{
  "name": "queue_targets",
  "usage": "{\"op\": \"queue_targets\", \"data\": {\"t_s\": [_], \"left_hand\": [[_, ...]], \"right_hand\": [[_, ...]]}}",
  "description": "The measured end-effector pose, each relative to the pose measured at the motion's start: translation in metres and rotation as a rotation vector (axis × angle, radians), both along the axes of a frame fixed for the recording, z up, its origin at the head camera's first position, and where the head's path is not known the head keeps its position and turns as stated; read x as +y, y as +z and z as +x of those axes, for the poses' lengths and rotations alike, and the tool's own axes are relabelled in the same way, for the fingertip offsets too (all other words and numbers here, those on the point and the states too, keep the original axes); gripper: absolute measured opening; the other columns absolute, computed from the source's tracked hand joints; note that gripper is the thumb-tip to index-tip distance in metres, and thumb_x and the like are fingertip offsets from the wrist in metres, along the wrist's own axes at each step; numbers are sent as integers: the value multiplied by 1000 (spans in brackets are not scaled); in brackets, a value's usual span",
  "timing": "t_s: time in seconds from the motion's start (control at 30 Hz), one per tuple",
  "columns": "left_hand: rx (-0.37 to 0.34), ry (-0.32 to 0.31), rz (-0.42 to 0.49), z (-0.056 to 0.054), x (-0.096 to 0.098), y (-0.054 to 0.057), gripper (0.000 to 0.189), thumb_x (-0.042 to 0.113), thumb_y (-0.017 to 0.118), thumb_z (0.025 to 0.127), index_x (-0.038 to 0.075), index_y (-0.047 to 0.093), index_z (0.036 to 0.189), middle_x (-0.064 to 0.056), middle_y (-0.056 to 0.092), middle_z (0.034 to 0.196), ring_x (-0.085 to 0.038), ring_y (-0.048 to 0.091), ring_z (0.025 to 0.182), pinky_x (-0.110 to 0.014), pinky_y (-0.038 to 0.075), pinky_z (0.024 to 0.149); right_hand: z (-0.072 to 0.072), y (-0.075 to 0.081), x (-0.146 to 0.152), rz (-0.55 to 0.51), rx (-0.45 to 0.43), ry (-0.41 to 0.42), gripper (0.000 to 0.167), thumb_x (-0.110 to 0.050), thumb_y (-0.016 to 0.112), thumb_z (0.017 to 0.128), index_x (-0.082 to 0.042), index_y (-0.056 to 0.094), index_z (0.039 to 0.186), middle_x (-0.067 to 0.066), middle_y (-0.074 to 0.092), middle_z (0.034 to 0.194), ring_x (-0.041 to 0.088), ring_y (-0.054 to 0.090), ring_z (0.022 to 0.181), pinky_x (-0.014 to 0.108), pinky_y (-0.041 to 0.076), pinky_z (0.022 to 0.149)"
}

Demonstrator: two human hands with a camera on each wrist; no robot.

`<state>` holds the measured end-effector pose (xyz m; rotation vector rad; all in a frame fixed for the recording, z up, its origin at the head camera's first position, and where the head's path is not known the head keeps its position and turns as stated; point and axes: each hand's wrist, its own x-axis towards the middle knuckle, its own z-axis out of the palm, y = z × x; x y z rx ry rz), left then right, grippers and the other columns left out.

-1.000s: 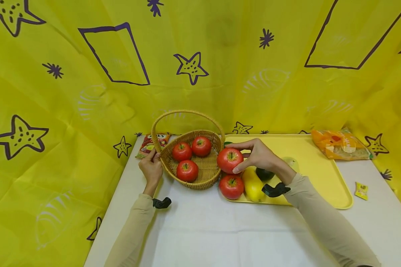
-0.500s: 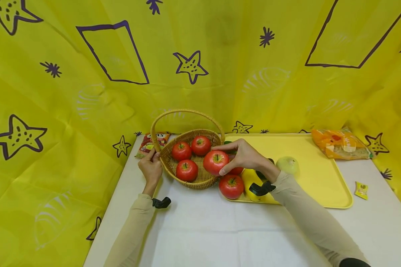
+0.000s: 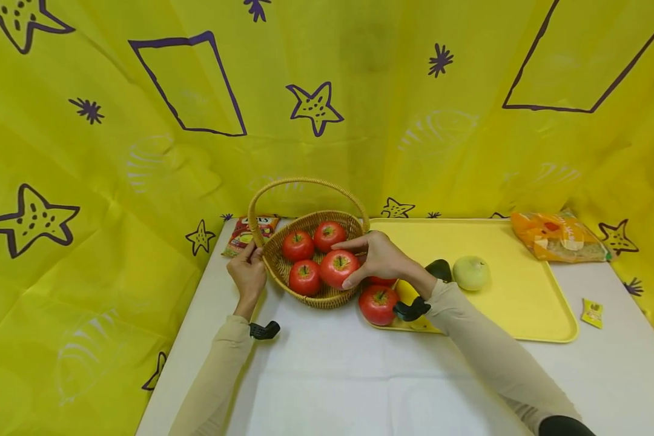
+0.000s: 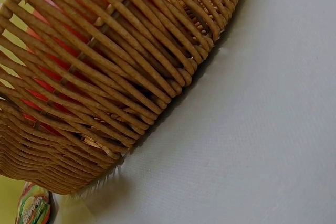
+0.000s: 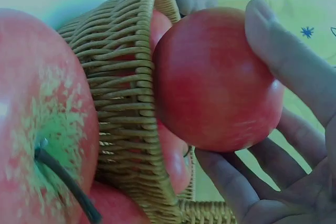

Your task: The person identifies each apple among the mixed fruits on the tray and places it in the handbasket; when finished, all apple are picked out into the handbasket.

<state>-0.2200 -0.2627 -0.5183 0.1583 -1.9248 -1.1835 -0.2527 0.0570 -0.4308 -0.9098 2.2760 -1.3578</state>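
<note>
A wicker basket point(image 3: 327, 301) with an arched handle holds three red apples point(image 3: 305, 278). My left hand point(image 3: 247, 275) grips its left side, where the handle meets the rim. Over the basket's right part, my right hand point(image 3: 381, 260) holds another red apple point(image 3: 339, 269) between thumb and fingers. In the right wrist view this held apple point(image 5: 218, 80) is at the rim, with the basket's woven wall point(image 5: 118, 77) beside it. The left wrist view shows the basket's slatted side point(image 4: 105, 66), but not the left hand.
Right of the basket lies a yellow tray point(image 3: 523, 297). On it are a red apple point(image 3: 378, 305), another mostly hidden, a yellow fruit point(image 3: 407, 293) partly covered, a dark green fruit point(image 3: 440, 269) and a pale green one point(image 3: 471, 272). Snack bags point(image 3: 558, 236) and a small packet point(image 3: 592, 313) lie around.
My right hand has carried the apple leftward from the tray's left edge to above the basket. The left hand keeps its grip on the basket, which has not moved.
</note>
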Motion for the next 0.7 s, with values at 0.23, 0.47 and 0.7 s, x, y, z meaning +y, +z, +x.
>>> {"op": "queue_targets", "data": {"t_s": [0.23,0.47,0.7], "left_hand": [[-24,-5,15,0,0,0,22,-13,70,92,-9,80,111,-31,77,100,-45,76,86,-1,46,70],[-16,-18,24,-1,0,1,22,-13,70,92,-10,78,113,-31,77,102,-47,76,89,-2,48,72],[-12,-6,18,-1,-1,-1,22,-13,70,92,-10,78,113,-31,77,102,-47,76,91,-1,48,75]], "right_hand": [[-3,-4,-12,75,2,-20,78,-20,104,66,-13,73,137,11,76,130,20,67,108,36,56,95],[-3,-7,-20,101,-40,-23,79,-15,103,66,-14,72,139,10,73,137,20,59,111,34,49,99],[-5,-11,-22,129,-65,-13,78,-8,101,68,-12,72,140,12,70,140,21,57,111,33,47,99]]}}
